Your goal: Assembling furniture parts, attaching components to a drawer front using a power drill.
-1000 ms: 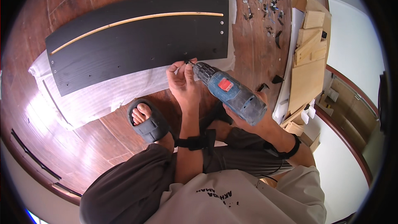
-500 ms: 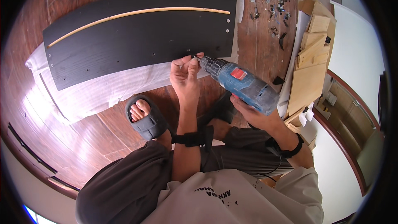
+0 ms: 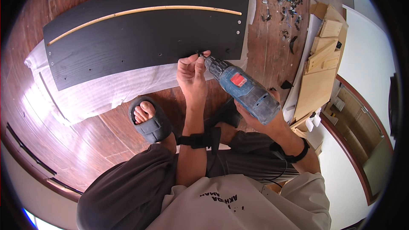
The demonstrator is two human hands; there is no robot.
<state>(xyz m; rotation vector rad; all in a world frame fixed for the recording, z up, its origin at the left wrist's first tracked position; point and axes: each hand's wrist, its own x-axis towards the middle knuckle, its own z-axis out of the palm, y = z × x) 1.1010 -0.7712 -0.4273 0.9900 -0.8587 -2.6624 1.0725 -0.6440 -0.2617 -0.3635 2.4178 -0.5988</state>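
Note:
My right hand [image 3: 264,119] is wrapped round a blue and grey power drill [image 3: 249,91] with a red patch on top. The drill's black chuck points up and left, toward the near edge of a black panel [image 3: 128,34]. At the drill's tip, my left hand [image 3: 192,76] pinches with thumb and fingers around a small dark piece [image 3: 202,55], too small to name. This hand is over the panel's near edge, by a row of small holes. A pale strip [image 3: 145,10] runs lengthwise along the panel, with small round fittings at both ends.
White wrapping sheet [image 3: 102,98] lies under the panel on the wooden floor [image 3: 115,132]. Loose hardware [image 3: 289,0] is scattered at the far right. Wooden boards [image 3: 319,81] lean beside a white cabinet [image 3: 366,47] on the right. My sandalled foot [image 3: 151,121] is near the sheet.
The drill has swung slightly, its rear end now lower and further left. My left hand keeps its pinch at the tip. The whole view has shifted a little.

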